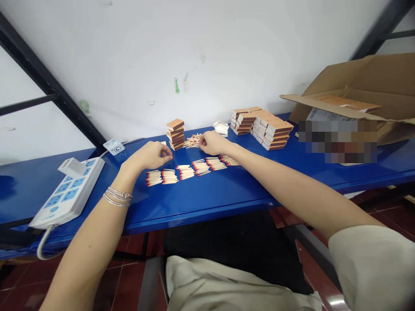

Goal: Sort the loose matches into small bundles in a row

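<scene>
My right hand (212, 142) reaches to the right end of a loose heap of matches (192, 141). Its fingers are drawn together there; what lies between the tips is hidden. To the left, my left hand (154, 154) hovers by the table with fingers loosely bent and apart, nothing visible in them. A small stack of matchboxes (177, 137) stands between the hands, beside the heap. In front, several small groups of red-tipped matches (186, 172) form a row, the rightmost partly covered by my right forearm. Behind my right hand sits a white paper-like piece (221, 127).
Many stacked matchboxes (270, 127) stand at the back right. Farther right is an open cardboard box (348, 86), partly blurred out. A white power strip (69, 192) with a plugged-in adapter lies left on the blue table (194, 198), against the wall (207, 56).
</scene>
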